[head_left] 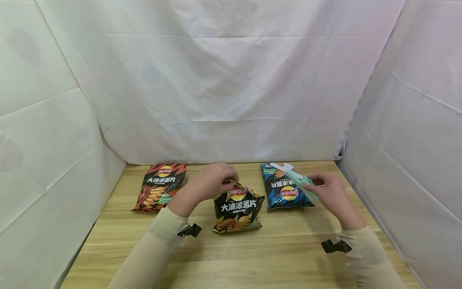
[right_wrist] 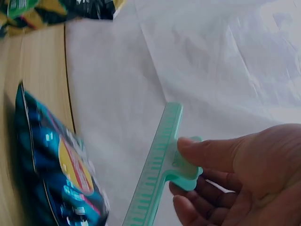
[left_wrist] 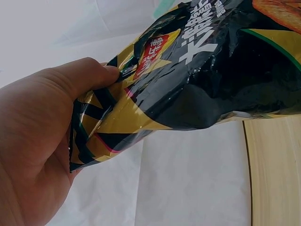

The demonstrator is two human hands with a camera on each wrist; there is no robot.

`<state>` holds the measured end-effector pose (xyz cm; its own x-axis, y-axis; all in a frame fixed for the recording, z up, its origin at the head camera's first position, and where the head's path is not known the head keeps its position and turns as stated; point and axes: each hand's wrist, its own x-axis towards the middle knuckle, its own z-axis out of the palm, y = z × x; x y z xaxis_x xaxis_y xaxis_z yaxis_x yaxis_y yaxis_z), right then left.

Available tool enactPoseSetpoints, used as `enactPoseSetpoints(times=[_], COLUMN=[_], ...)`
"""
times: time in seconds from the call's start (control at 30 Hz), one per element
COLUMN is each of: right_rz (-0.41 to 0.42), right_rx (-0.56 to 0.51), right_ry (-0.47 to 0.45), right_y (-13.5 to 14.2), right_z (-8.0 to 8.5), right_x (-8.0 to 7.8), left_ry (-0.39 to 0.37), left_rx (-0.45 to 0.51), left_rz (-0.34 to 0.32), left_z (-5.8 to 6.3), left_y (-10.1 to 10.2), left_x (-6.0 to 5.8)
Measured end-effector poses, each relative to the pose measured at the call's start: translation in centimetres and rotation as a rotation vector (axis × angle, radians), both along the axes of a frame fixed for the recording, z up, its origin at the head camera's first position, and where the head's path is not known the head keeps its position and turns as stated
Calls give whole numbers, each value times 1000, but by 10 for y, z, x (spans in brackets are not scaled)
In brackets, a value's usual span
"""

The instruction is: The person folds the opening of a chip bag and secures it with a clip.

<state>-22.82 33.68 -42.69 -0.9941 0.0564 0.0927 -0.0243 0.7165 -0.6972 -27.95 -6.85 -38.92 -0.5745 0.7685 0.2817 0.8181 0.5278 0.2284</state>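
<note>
My left hand (head_left: pixel 211 181) pinches the top edge of a black-and-gold chip bag (head_left: pixel 239 208), near the middle of the table. In the left wrist view the thumb presses on one end of this bag (left_wrist: pixel 197 89). A mint-green bag clip (right_wrist: pixel 157 165) is gripped by its tab between the thumb and fingers of my right hand (head_left: pixel 330 194). That hand is above the right side of a blue chip bag (head_left: pixel 288 197), which lies with its print upside down. Across the blue bag's far end shows a whitish clip (head_left: pixel 288 167).
A red-and-black chip bag (head_left: pixel 161 186) lies at the back left of the wooden table (head_left: pixel 252 261). White cloth walls (head_left: pixel 223 80) stand behind the table and along both sides.
</note>
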Motion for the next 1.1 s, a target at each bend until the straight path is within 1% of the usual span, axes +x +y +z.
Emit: enactPoseSetpoints(times=[0.23,0.43,0.7,0.9,1.1], right_rz=[83,158,255,297,342], right_rx=[-83,-139,-171,-174,-174], right_ry=[17,46,82,89,85], right_y=[-39,-62,-80,-88,-94], right_z=[12,16,10,7,5], right_x=[3,2,-3,-7,-10], left_ry=[21,9,-7,-30,-31], left_rx=[27,27,17,15,12], left_rz=[-5,-7,-7,-12,-9], left_z=[-4,-4,-2,0,-1], left_y=[0,0,1,1,1], left_x=[-2,-2,-2,-2,-3])
